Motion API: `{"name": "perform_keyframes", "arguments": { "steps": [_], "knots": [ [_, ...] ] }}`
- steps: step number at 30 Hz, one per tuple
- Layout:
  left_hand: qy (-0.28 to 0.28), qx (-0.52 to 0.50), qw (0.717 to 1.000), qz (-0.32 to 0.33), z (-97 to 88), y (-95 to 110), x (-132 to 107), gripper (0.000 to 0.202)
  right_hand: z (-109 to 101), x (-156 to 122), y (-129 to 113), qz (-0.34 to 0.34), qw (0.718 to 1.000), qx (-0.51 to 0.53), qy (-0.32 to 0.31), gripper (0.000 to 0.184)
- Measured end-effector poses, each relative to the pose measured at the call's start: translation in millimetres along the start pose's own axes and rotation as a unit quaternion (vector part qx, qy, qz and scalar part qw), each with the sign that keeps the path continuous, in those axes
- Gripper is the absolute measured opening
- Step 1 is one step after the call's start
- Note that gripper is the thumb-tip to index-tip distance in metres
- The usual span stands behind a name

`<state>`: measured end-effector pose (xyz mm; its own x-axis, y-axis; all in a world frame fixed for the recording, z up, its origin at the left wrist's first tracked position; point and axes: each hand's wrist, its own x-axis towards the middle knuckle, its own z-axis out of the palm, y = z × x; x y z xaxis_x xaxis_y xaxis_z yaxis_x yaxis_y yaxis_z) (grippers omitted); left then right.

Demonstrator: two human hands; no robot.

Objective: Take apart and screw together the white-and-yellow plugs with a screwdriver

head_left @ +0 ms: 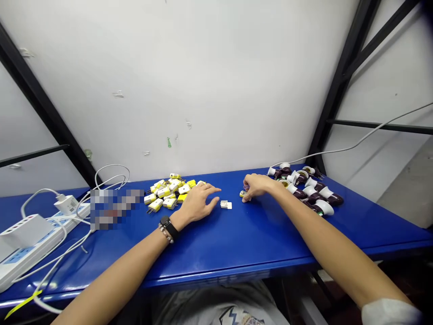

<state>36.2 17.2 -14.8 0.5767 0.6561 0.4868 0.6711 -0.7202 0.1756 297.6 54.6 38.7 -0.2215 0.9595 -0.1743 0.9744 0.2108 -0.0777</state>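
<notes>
My left hand (199, 203) is stretched over the blue tabletop with thumb and fingers apart, holding nothing. Just beyond its fingertips lies a small white plastic piece (226, 205), flat on the table. To the right of that piece, my right hand (257, 186) is closed in a pinch at table height. Between its thumb and fingers shows a small white-and-yellow part (242, 193); the hand hides most of it. A pile of white-and-yellow plug adapters (164, 192), several with prongs showing, sits beside my left hand.
Several dark purple and white plug-in lamp sockets (313, 195) lie at the right. White power strips (43, 241) and loose white cables (62, 255) occupy the left. A blurred-out patch (113, 210) hides something near them. Black frame posts (333, 90) and a white wall (216, 90) bound the table.
</notes>
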Motion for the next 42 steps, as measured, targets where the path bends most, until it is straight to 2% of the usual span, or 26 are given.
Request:
{"name": "perform_keyframes", "arguments": {
  "steps": [3, 5, 10, 13, 15, 18, 20, 22, 27, 32, 38, 42],
  "knots": [
    [-0.071, -0.024, 0.995, 0.072, -3.5, 7, -2, 0.029, 1, -1, -5, -0.004, 1.000, -0.010, 0.009, 0.057],
    [-0.102, -0.009, 0.992, 0.080, -0.3, 11, -3, 0.030, 1, 0, -5, -0.004, 1.000, -0.009, 0.015, 0.056],
    [-0.102, 0.047, 0.993, 0.034, 10.1, 4, -3, 0.039, 5, 4, -2, 0.010, 0.999, -0.022, 0.047, 0.049],
    [-0.098, 0.046, 0.994, 0.018, 4.7, -7, -4, 0.050, 7, 6, 0, 0.017, 0.998, -0.024, 0.060, 0.042],
    [-0.090, 0.037, 0.995, 0.007, -4.6, -15, -6, 0.054, 7, 7, 2, 0.021, 0.998, -0.022, 0.063, 0.045],
    [-0.098, 0.020, 0.995, -0.020, -19.3, -24, -11, 0.039, 8, 8, 4, 0.017, 0.997, -0.007, 0.068, 0.051],
    [-0.115, 0.007, 0.993, -0.029, -24.2, -28, -14, 0.024, 8, 8, 3, 0.011, 0.998, 0.008, 0.067, 0.049],
    [-0.125, -0.008, 0.992, -0.021, -23.4, -30, -15, 0.019, 8, 6, -1, 0.005, 0.998, 0.017, 0.064, 0.043],
    [-0.113, 0.000, 0.993, -0.017, -13.2, -32, -13, 0.019, 6, 1, -11, -0.011, 0.998, 0.024, 0.060, 0.038],
    [-0.113, 0.044, 0.992, -0.039, -17.2, -37, -15, 0.021, 5, -2, -13, -0.015, 0.998, 0.025, 0.058, 0.033],
    [-0.022, 0.123, 0.991, -0.042, -22.7, -43, -12, 0.034, 8, 0, -13, -0.030, 0.996, 0.032, 0.076, 0.031],
    [-0.025, 0.198, 0.979, -0.037, -11.8, -51, -6, 0.035, 10, 2, -15, -0.041, 0.994, 0.035, 0.096, 0.030]
  ]
}}
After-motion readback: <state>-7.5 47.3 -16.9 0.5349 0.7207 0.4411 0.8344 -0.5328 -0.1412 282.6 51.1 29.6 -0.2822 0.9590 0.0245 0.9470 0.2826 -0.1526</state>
